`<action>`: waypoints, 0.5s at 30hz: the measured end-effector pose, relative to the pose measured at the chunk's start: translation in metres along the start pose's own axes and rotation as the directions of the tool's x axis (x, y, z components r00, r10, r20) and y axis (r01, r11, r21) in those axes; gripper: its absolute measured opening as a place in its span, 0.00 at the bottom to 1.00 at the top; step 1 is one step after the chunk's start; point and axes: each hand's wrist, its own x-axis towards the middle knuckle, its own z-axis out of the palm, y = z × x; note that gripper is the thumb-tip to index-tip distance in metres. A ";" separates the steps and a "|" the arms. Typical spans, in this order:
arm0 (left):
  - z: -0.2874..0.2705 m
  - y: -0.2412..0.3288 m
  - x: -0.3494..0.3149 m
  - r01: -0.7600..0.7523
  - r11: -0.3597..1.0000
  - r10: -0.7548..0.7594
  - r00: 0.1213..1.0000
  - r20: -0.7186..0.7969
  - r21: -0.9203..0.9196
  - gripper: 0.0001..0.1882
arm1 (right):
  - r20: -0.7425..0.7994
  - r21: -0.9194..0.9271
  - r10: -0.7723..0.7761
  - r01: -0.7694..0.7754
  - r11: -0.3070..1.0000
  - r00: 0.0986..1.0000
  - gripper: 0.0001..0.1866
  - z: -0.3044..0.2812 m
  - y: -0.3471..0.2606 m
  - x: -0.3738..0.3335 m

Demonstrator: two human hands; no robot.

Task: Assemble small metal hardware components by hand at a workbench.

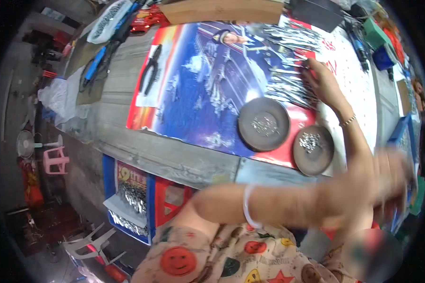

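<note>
My right hand (320,82), with a beaded bracelet at its wrist, reaches to the rows of metal parts. Its fingertips close on the end of a thin shiny metal piece (293,60). More such long silvery pieces lie in a far pile (293,37) and a near pile (290,89). My left arm, wearing a white bangle, crosses in front of my right forearm. Motion smears my left hand (391,181) at the right, hiding its fingers. Close to the near pile stand a round brown dish (248,134) of small metal bits and a smaller brown dish (318,162) of shiny bits.
A printed poster sheet (184,94) covers much of the grey table (118,94). Black-handled pliers (150,70) lie on its left. A cardboard box (222,12) stands at the back. Below the table edge, a blue bin (151,207) holds shiny metal parts. Tools crowd the right side.
</note>
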 end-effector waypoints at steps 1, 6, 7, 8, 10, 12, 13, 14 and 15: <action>-0.005 0.018 0.026 -0.067 0.976 0.104 0.979 -0.176 0.208 0.05 | 0.067 -0.014 0.171 -0.170 0.985 0.983 0.07 -0.039 0.008 -0.024; -0.044 0.120 0.044 -0.011 0.506 0.526 0.796 -0.298 0.862 0.09 | -0.162 0.509 0.077 0.016 0.861 0.984 0.18 -0.016 0.009 -0.044; -0.053 0.140 0.046 0.107 0.253 0.602 0.760 -0.243 0.962 0.09 | -0.063 -0.055 -0.173 0.169 0.984 0.983 0.18 -0.033 -0.009 -0.035; -0.078 0.175 0.043 0.222 -0.231 0.619 0.785 -0.033 0.947 0.09 | 0.200 -0.011 0.007 -0.005 1.000 0.980 0.13 -0.048 -0.031 -0.023; -0.098 0.194 0.047 0.417 -0.640 0.597 0.799 0.077 0.645 0.09 | 0.030 0.129 -0.029 0.024 0.991 0.999 0.09 -0.045 -0.012 -0.030; -0.138 0.220 0.040 0.401 -0.853 0.464 0.875 0.135 0.334 0.08 | -0.122 0.119 -0.025 0.039 0.992 0.992 0.07 -0.052 -0.001 -0.027; -0.150 0.223 0.041 0.427 -0.867 0.459 0.884 0.083 0.256 0.08 | -0.184 0.089 0.014 0.002 0.996 0.983 0.07 -0.058 0.010 -0.028; -0.157 0.223 0.042 0.442 -0.879 0.454 0.890 0.033 0.178 0.08 | -0.220 0.014 0.026 -0.023 1.000 0.975 0.07 -0.063 0.023 -0.027; -0.162 0.224 0.040 0.425 -0.895 0.432 0.901 0.027 0.138 0.06 | -0.232 0.012 0.026 -0.024 1.000 0.972 0.07 -0.065 0.032 -0.026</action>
